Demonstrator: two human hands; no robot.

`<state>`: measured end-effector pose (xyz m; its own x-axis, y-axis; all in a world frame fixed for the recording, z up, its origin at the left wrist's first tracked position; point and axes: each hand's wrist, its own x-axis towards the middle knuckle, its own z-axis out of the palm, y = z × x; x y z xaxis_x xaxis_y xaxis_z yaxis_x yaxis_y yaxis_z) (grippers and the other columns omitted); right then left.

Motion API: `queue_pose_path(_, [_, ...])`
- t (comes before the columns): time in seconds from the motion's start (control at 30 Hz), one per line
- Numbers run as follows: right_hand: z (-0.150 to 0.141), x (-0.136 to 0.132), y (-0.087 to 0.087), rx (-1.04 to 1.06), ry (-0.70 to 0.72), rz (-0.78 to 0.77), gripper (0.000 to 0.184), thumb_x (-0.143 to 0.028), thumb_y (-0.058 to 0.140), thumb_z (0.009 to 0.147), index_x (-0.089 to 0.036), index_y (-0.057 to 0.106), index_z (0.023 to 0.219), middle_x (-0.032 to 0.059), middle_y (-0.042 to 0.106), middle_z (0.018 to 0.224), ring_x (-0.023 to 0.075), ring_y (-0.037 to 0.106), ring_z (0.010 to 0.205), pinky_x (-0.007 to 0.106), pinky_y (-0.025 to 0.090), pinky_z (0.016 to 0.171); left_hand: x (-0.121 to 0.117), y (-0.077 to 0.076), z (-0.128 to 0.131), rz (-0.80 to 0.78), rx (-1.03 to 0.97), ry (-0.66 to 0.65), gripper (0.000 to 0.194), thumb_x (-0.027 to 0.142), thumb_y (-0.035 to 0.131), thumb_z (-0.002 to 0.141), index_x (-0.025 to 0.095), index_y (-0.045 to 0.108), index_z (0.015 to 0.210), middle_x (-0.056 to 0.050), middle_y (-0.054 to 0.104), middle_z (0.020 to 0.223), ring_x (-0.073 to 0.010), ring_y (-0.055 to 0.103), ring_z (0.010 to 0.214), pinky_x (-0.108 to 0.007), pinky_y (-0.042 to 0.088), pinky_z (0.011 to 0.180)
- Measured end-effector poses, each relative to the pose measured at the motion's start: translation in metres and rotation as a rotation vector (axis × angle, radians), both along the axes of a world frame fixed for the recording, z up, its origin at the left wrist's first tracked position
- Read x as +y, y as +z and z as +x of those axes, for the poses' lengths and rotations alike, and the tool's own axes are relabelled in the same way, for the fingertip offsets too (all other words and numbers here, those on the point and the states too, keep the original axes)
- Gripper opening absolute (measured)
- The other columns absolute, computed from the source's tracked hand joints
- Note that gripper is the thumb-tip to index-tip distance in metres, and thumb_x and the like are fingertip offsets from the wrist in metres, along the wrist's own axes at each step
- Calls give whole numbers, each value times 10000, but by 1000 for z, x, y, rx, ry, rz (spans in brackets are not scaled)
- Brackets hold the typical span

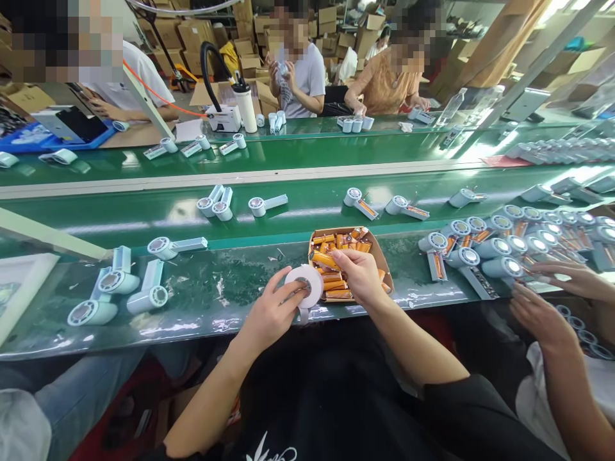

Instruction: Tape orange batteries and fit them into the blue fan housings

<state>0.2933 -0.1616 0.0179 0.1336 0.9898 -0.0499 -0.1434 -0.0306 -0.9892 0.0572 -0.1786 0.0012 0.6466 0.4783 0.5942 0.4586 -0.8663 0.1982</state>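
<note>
My left hand [275,306] grips a roll of white tape [314,286], its fingers through the core. A short end of tape hangs below the roll. Between the fingertips of my right hand [358,274] is an orange battery [325,260], close to the roll's upper edge. Both hands are over a shallow cardboard box [383,259] full of orange cylindrical batteries. The box stands on the green bench near its front edge. Whether the tape touches the battery I cannot tell.
Light-blue handheld fan bodies [118,282] lie to the left, and many more [500,246] crowd the right, where a co-worker's hands [542,314] are. A green conveyor belt [312,202] carries several others. People sit along the far side.
</note>
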Motion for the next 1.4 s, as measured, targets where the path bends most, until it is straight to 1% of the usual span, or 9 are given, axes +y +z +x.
queue_pose_path(0.17, [-1,-1,-1,-91,-60,52,573,-764,805,714,-205,835,831,51,808,828,265,756,814,399,618,782,-1,-1,0,-29,-3,-6,456,6,583,940,198,697,1337,-102,748,1267,-325,554,1431,-602,527,1190])
queue_pose_path(0.43, [0,-13,4,-400,-134,207,343,-585,756,860,-258,854,828,41,811,772,258,754,717,376,608,687,0,-4,-1,38,-46,27,484,-18,647,914,229,711,1326,-78,777,1214,-328,514,1470,-601,536,1178])
queue_pose_path(0.6, [-1,-18,6,-507,-126,274,327,-570,720,892,-276,852,833,53,832,849,276,780,776,392,634,751,0,-12,-3,19,-8,48,472,15,675,924,260,719,1325,-75,768,1253,-338,513,1472,-610,555,1154])
queue_pose_path(0.73, [1,-20,4,-514,8,191,283,-546,766,865,-278,851,896,56,841,896,278,794,828,393,655,816,2,-11,-8,-10,53,83,425,21,625,950,254,738,1287,-75,747,1287,-365,419,1540,-555,610,1105])
queue_pose_path(0.87, [10,-12,-2,-312,269,32,394,-490,817,820,-253,814,1135,52,838,1082,283,803,1007,442,661,936,10,5,-14,30,179,105,391,44,541,995,255,752,1247,-62,713,1308,-361,384,1564,-479,640,1080])
queue_pose_path(1.0, [23,6,-8,-186,372,-48,431,-401,893,739,-224,814,1123,59,829,1101,286,793,1048,475,654,971,17,20,-11,106,229,64,373,19,525,995,237,758,1188,-55,719,1277,-346,414,1549,-446,635,1084])
queue_pose_path(1.13, [10,7,-19,12,171,-66,555,-461,934,682,-203,781,1150,77,830,1094,284,786,1047,431,673,898,14,18,1,89,205,115,362,66,524,1016,237,737,1254,-85,726,1216,-327,505,1486,-408,641,1048])
queue_pose_path(1.3, [-32,-14,-37,265,-221,48,505,-590,827,803,-244,744,1161,80,815,1145,268,777,1075,387,674,872,-1,-2,31,56,10,232,287,215,670,988,203,745,1265,-89,727,949,-382,586,1370,-527,614,1069])
queue_pose_path(1.4, [-16,-5,-30,362,-294,77,450,-471,927,721,-241,761,1071,54,819,1053,243,789,980,370,674,858,-15,-15,44,-34,-45,58,283,252,721,963,214,754,1242,-78,748,941,-361,577,1392,-520,605,1082])
